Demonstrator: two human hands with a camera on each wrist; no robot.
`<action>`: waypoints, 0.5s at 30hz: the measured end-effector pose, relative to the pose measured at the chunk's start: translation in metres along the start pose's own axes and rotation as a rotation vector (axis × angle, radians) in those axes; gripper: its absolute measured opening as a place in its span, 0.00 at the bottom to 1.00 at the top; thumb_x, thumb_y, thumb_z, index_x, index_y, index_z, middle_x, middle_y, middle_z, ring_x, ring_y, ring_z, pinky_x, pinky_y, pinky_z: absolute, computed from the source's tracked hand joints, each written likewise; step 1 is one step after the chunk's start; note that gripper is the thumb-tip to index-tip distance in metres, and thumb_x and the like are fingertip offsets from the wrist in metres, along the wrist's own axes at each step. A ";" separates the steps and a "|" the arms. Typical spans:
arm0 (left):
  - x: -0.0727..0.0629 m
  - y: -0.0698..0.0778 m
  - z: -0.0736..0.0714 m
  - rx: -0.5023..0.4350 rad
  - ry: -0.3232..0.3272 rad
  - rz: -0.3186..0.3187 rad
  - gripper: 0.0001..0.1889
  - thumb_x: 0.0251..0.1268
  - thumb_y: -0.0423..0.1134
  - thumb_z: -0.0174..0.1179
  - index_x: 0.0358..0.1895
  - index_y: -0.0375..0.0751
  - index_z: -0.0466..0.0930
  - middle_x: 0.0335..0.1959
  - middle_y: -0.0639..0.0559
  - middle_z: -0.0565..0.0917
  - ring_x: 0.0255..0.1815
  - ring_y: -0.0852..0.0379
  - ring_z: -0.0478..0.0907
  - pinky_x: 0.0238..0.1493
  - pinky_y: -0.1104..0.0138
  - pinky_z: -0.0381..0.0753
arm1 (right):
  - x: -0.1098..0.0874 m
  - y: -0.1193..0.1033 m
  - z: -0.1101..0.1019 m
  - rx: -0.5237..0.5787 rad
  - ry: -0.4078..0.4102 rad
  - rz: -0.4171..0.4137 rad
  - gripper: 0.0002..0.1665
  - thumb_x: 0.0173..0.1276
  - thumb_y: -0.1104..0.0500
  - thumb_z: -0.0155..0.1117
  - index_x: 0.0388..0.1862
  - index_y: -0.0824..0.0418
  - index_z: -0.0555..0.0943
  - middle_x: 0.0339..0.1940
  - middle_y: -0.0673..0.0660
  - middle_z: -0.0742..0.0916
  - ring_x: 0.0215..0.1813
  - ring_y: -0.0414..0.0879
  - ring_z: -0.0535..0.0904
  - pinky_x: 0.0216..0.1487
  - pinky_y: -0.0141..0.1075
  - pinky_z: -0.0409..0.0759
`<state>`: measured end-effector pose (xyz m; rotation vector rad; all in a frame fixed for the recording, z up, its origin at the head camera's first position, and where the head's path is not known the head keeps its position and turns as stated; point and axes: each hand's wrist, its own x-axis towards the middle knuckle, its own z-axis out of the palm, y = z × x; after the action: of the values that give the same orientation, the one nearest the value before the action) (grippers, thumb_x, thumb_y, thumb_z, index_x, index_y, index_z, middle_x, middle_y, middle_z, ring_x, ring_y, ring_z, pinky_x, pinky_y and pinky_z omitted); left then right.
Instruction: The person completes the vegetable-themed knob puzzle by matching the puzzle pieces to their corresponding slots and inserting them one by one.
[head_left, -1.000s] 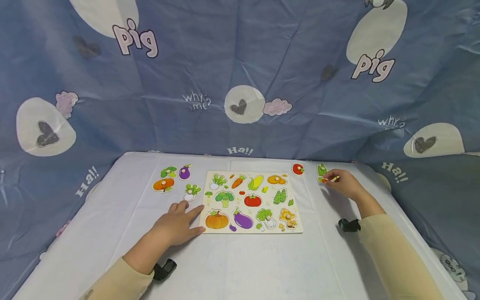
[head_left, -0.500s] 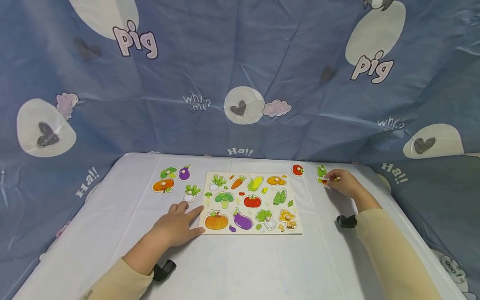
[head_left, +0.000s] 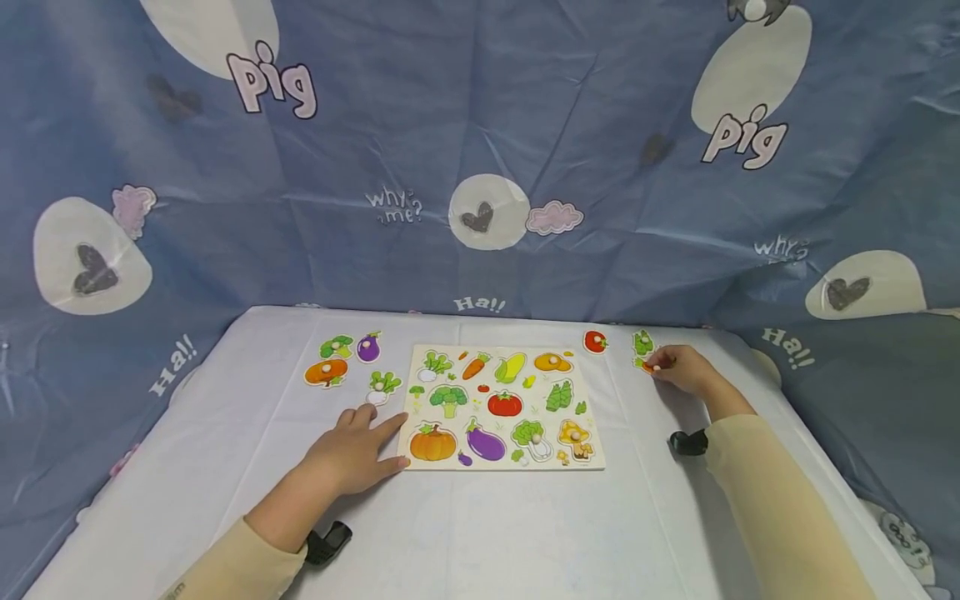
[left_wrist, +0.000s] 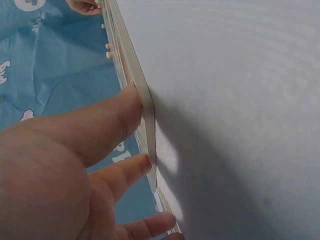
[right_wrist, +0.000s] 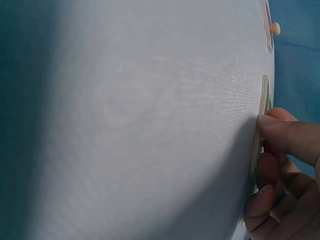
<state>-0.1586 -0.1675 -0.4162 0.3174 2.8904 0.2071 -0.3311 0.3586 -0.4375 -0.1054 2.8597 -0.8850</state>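
In the head view my left hand (head_left: 348, 450) lies at the left edge of a wooden vegetable puzzle board (head_left: 468, 417), thumb and index fingertip touching that edge. The left wrist view shows these fingers (left_wrist: 115, 117) extended against the side of the board. Right of the board, my right hand (head_left: 682, 369) pinches a carrot puzzle piece (head_left: 646, 365), partly hidden by the fingers. In the right wrist view, thumb and curled fingers (right_wrist: 292, 137) grip the piece's edge, close to the tablecloth. Just behind it lies a green knobbed piece (head_left: 642, 341).
A tomato piece (head_left: 595, 341) lies beyond the board's right back corner. Left of the board are a broccoli piece (head_left: 336, 346), an eggplant piece (head_left: 368, 347), a pumpkin piece (head_left: 326, 372) and a white radish piece (head_left: 383, 386). A blue printed cloth (head_left: 480, 275) hangs behind the white table (head_left: 517, 533).
My right hand has shifted slightly; the carrot piece, earlier tilted up in the fingers, now lies lower and flatter near the green piece. The left hand stays at the board's edge.
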 end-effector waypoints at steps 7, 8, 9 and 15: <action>0.000 0.001 0.000 -0.001 0.001 0.001 0.38 0.63 0.61 0.64 0.74 0.50 0.69 0.67 0.32 0.66 0.63 0.36 0.65 0.56 0.40 0.76 | -0.007 -0.003 -0.004 -0.014 -0.043 -0.033 0.07 0.65 0.69 0.68 0.41 0.69 0.82 0.37 0.58 0.83 0.39 0.49 0.73 0.42 0.40 0.72; -0.001 0.001 -0.001 -0.001 0.002 0.001 0.38 0.63 0.61 0.64 0.74 0.50 0.69 0.67 0.32 0.66 0.63 0.36 0.65 0.56 0.40 0.76 | -0.008 -0.005 -0.005 -0.006 -0.054 -0.035 0.07 0.65 0.69 0.69 0.41 0.69 0.81 0.37 0.58 0.83 0.38 0.48 0.74 0.41 0.39 0.72; 0.000 0.001 -0.001 -0.001 0.001 0.001 0.38 0.63 0.61 0.64 0.74 0.50 0.69 0.67 0.32 0.66 0.63 0.36 0.65 0.56 0.40 0.76 | -0.009 -0.006 -0.006 0.001 -0.064 -0.031 0.07 0.65 0.69 0.69 0.41 0.69 0.81 0.36 0.58 0.83 0.38 0.47 0.74 0.40 0.38 0.73; 0.000 0.000 0.002 0.007 0.006 0.001 0.38 0.63 0.61 0.64 0.74 0.49 0.68 0.67 0.32 0.66 0.62 0.36 0.65 0.56 0.41 0.77 | -0.016 -0.011 -0.008 0.048 -0.134 -0.034 0.08 0.65 0.68 0.69 0.41 0.69 0.80 0.32 0.56 0.83 0.34 0.44 0.76 0.35 0.35 0.76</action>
<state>-0.1584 -0.1676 -0.4183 0.3198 2.8977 0.1982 -0.3158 0.3560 -0.4233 -0.2006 2.7186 -0.9157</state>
